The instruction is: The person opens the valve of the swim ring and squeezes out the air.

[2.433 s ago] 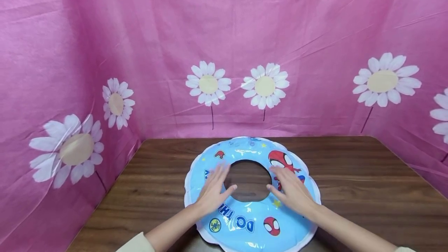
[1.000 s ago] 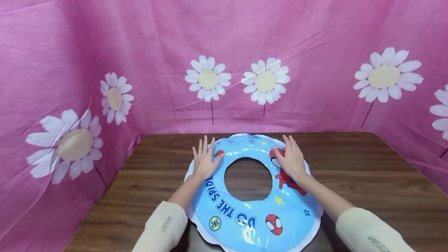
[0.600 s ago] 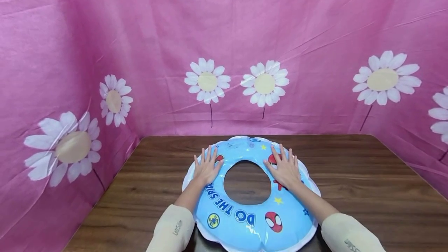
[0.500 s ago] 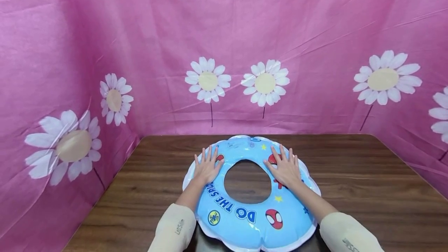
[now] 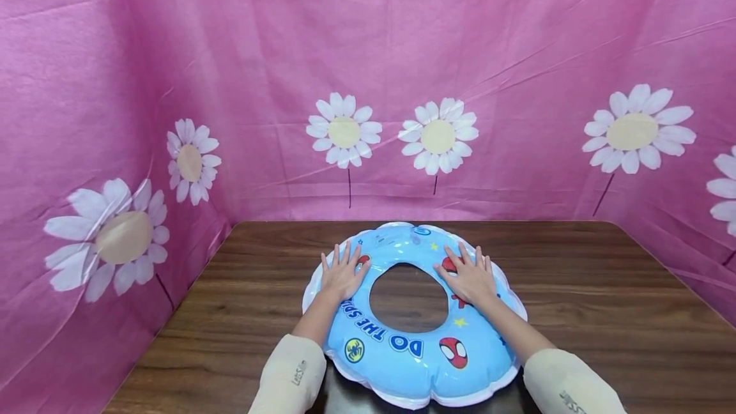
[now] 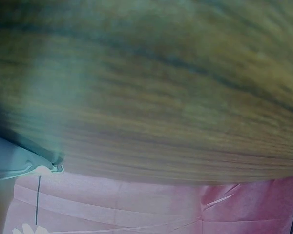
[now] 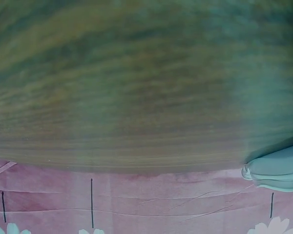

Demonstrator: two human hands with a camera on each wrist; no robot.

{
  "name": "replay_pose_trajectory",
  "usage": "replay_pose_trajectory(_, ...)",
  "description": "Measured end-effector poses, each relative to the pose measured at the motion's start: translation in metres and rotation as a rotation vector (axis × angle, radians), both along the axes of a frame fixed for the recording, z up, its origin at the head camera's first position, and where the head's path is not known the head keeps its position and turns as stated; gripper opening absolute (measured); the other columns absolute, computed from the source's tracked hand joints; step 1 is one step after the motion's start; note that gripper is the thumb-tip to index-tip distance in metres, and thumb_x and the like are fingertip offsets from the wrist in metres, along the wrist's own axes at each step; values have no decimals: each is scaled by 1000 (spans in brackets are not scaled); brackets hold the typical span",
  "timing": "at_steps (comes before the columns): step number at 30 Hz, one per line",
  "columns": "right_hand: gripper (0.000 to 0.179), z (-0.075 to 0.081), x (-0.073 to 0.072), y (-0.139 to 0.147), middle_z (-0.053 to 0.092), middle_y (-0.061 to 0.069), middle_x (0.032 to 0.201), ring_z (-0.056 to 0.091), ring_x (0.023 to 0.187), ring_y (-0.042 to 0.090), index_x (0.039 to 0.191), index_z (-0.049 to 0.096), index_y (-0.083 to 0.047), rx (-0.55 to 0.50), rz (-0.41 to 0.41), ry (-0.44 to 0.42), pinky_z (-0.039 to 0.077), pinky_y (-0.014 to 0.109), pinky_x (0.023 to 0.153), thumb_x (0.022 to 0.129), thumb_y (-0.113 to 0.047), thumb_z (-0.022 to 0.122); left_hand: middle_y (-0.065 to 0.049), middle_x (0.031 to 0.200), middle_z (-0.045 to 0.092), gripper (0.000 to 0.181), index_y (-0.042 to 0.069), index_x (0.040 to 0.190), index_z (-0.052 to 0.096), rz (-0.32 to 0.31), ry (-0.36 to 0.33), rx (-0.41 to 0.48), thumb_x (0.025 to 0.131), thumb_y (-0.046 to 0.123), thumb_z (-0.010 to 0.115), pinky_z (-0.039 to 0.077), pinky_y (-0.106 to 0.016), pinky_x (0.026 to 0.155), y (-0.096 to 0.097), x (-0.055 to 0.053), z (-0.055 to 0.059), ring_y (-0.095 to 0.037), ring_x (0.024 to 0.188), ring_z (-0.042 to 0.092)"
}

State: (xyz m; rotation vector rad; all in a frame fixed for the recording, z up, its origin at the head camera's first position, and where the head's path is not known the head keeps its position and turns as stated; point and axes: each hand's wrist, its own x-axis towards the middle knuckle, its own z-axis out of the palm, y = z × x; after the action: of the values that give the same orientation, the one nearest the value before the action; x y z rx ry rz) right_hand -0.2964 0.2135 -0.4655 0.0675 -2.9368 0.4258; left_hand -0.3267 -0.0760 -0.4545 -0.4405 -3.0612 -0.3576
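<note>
An inflated light-blue swim ring (image 5: 402, 372) with a white scalloped rim, red masked cartoon heads and blue lettering lies on the table. On its left side my left hand (image 5: 342, 280) presses down, fingers spread and straight. My right hand (image 5: 473, 281) presses the opposite side the same way, covering part of a red cartoon figure. The surface of the ring is creased at its near edge, which looks slightly raised. Only a pale edge of the swim ring (image 6: 14, 158) shows in the left wrist view. The right wrist view has a similar edge of the swim ring (image 7: 278, 170).
The brown wood-grain table (image 5: 604, 312) extends on both sides of the ring. A pink cloth (image 5: 276, 50) printed with white daisies hangs behind the table and along its left and right sides.
Both hands have moved from near the ring's hole outward to its left and right sides and now lie flat on it. The ring's near edge has lifted a little.
</note>
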Motion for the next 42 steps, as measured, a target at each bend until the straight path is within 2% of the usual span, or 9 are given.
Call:
replay_pose_trajectory(13, 75, 4, 2, -3, 22, 23, 146, 6, 130, 52, 143, 35, -14, 3, -12, -21, 1, 60, 102, 87, -64, 37, -8, 151, 15, 64, 18, 146, 26, 11, 11, -17, 95, 56, 22, -2, -60, 102, 1, -2, -2, -34, 136, 4)
replay_pose_trajectory(30, 77, -1, -2, 0, 20, 24, 146, 4, 130, 52, 143, 32, -10, -2, -19, -23, -1, 60, 102, 87, -63, 38, -9, 151, 14, 67, 18, 147, 25, 35, 9, -58, 94, 59, 19, -2, -59, 103, 6, -4, -2, -34, 136, 3)
replay_pose_trajectory(42, 79, 1, -2, -4, 20, 23, 146, 5, 130, 52, 143, 32, -8, 5, -47, -25, 0, 60, 102, 87, -63, 37, -10, 150, 18, 68, 17, 146, 28, 91, 31, -55, 93, 59, 24, -2, -58, 103, 11, -1, -3, -36, 136, 5)
